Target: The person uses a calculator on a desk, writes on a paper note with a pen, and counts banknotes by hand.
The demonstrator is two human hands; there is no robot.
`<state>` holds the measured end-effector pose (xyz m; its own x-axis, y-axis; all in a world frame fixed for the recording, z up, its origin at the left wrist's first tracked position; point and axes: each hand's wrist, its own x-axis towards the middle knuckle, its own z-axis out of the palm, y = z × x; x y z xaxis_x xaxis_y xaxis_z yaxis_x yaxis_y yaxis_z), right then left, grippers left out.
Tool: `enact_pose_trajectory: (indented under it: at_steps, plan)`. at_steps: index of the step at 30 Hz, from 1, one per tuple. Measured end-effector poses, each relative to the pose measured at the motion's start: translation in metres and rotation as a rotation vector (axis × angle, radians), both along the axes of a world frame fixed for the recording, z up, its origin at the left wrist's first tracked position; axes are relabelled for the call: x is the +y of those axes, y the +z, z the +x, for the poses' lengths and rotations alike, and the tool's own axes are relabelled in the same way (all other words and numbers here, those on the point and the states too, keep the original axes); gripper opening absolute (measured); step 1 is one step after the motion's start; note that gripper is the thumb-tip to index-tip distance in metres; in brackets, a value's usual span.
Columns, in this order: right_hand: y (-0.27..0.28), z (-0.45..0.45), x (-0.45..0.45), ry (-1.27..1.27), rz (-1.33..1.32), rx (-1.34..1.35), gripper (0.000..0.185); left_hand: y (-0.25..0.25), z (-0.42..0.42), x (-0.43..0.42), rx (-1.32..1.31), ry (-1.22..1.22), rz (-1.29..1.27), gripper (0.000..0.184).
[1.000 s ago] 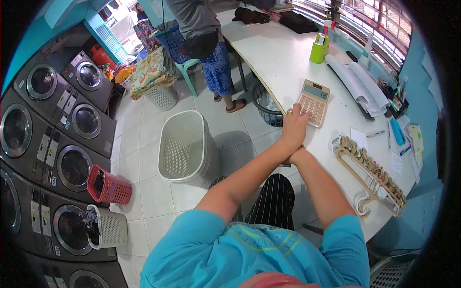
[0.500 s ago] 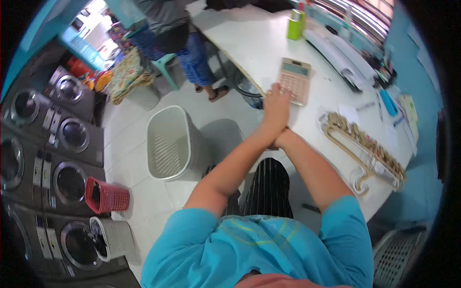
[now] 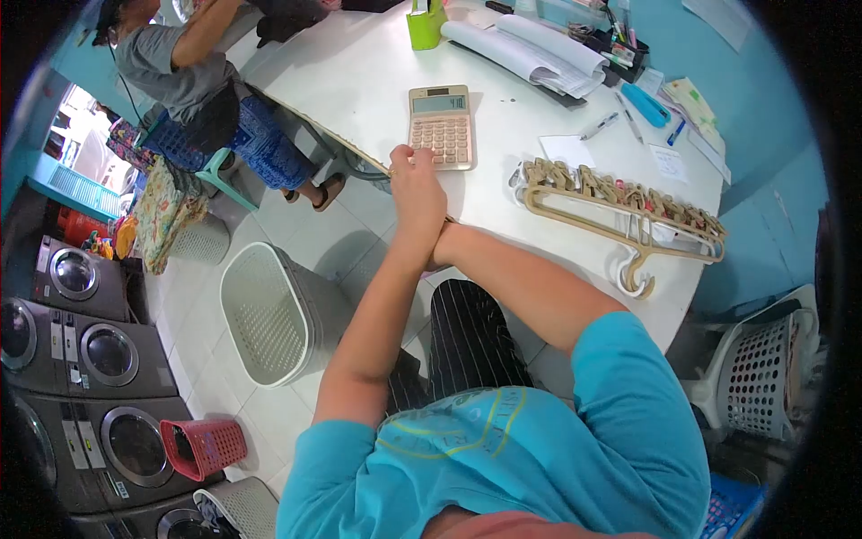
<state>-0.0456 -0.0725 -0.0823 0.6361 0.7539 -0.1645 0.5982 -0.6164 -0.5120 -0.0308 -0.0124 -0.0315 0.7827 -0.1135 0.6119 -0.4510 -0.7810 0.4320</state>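
A gold-pink calculator (image 3: 440, 130) lies on the white table, a few dark digits on its display. My left hand (image 3: 417, 189) rests at the table's edge, its slightly bent fingers by the calculator's lower left corner. It grips nothing that I can see, and a ring is on one finger. Just below it, my right hand (image 3: 437, 260) is tucked under the left wrist. Most of that hand is hidden, fingers included. To the right of both hands lie tan and white clothes hangers (image 3: 633, 220) with a row of clips.
Papers (image 3: 530, 54), pens, a blue stapler-like object (image 3: 645, 106) and a green holder (image 3: 426, 27) sit on the table (image 3: 350, 81). At left are a tall pale basket (image 3: 267, 314), a red basket (image 3: 205, 447) and stacked front-loading machines (image 3: 112, 355). Another person (image 3: 202, 81) stands beyond the table's corner.
My view has turned right, so the table and calculator appear further left. My left fingers have slid off the calculator's keys to its lower corner. The other person's raised arm now shows.
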Motion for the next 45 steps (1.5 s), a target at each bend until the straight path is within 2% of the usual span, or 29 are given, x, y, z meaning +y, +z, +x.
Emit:
enact_pose_trajectory:
  at_steps: [9,15,20,22,23,24,25,26,30,31,37,45]
  plan:
    - [-0.008,-0.001,0.005,-0.005,0.083,-0.044,0.031,-0.001,0.0,-0.002,-0.014,-0.007,-0.066,0.029]
    - [-0.015,0.0,0.003,-0.054,0.156,-0.102,0.03,0.0,0.0,-0.003,-0.004,0.01,0.009,0.028]
    - [-0.012,0.007,0.008,0.012,0.192,-0.128,0.03,0.005,-0.002,-0.001,0.011,-0.005,-0.026,0.028]
    - [-0.009,0.006,0.008,0.121,0.209,-0.148,0.029,-0.004,0.005,0.0,-0.107,0.049,0.152,0.023]
    - [-0.007,0.006,0.003,0.2,0.224,-0.163,0.029,-0.024,0.022,0.002,-0.185,0.002,0.131,0.021]
    - [-0.007,0.006,-0.004,0.292,0.242,-0.179,0.029,-0.023,0.021,0.002,-0.206,0.032,0.104,0.02]
    - [-0.005,0.009,-0.003,0.381,0.257,-0.194,0.029,-0.004,0.002,-0.004,-0.039,-0.012,-0.328,0.02]
    - [-0.001,0.015,-0.003,0.456,0.268,-0.206,0.029,-0.007,0.007,0.002,-0.142,0.055,0.002,0.022]
    - [0.004,0.02,-0.005,0.598,0.27,-0.224,0.029,0.014,-0.014,0.005,-0.051,0.028,-0.077,0.036]
    - [0.003,0.018,-0.004,0.606,0.264,-0.227,0.029,0.015,-0.016,0.006,-0.018,-0.029,-0.122,0.042]
    - [0.004,0.01,-0.006,0.6,0.214,-0.227,0.029,0.017,-0.018,0.008,-0.018,-0.016,-0.11,0.053]
    - [0.016,0.005,0.021,0.557,0.165,-0.2,0.029,0.013,-0.013,0.003,0.003,0.027,-0.071,0.045]
